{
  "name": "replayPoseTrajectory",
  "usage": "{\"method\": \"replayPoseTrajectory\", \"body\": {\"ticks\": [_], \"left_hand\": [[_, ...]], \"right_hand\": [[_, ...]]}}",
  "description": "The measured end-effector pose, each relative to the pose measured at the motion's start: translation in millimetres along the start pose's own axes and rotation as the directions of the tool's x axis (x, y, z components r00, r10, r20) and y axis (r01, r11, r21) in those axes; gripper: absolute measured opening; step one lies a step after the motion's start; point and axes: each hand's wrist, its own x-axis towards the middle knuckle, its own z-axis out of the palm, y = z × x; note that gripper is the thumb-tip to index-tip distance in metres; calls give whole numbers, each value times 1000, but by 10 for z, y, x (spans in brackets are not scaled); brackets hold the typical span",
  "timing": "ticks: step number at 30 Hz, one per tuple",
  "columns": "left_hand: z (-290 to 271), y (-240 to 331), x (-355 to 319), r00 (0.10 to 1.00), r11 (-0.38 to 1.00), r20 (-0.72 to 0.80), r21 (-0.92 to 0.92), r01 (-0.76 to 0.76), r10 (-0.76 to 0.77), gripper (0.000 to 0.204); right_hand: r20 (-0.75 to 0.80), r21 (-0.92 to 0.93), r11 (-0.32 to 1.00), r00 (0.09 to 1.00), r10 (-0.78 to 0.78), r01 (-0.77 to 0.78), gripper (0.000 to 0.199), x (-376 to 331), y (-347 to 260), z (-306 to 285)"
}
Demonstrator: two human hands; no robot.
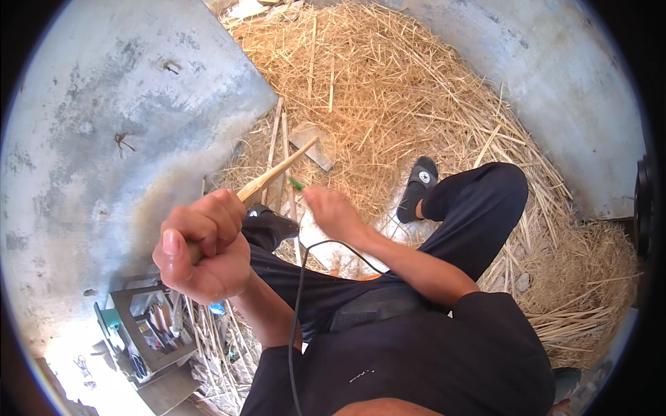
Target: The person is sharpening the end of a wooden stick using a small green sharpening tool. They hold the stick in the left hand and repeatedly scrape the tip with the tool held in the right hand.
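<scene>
The left hand [205, 246], left of centre in the frame, is wrapped tightly around a pale, tapered wooden stick [277, 170] whose narrow tip reaches toward upper centre; the right hand [333, 211], at centre, curls round a small green object [297, 184], mostly hidden; the stick looks already pared to a taper, though what remains cannot be told; a mottled blue-grey wall [139, 90] bounds upper left; room for moving lies above loose golden straw [388, 90], upper centre.
</scene>
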Motion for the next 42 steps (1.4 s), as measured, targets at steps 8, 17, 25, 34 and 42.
{"method": "replayPoseTrajectory", "body": {"ticks": [8,17,25,34,42], "left_hand": [[4,4,-53,998,999,-62,34,-7,9,38],[-198,216,-337,998,998,54,50,-36,33,39],[-43,255,-740,985,987,-119,108,-116,129,36],[67,213,-755,973,991,-191,47,-123,129,36],[207,155,-766,952,984,-260,124,-131,160,36]], "right_hand": [[473,-129,901,773,423,-414,41,-255,334,417],[-8,499,820,944,329,-281,47,-210,49,-234],[204,207,885,904,377,-416,55,-365,-77,-92],[109,383,899,976,186,-214,51,-390,-193,-83],[291,309,816,865,408,-489,59,-378,-89,-39]]}}
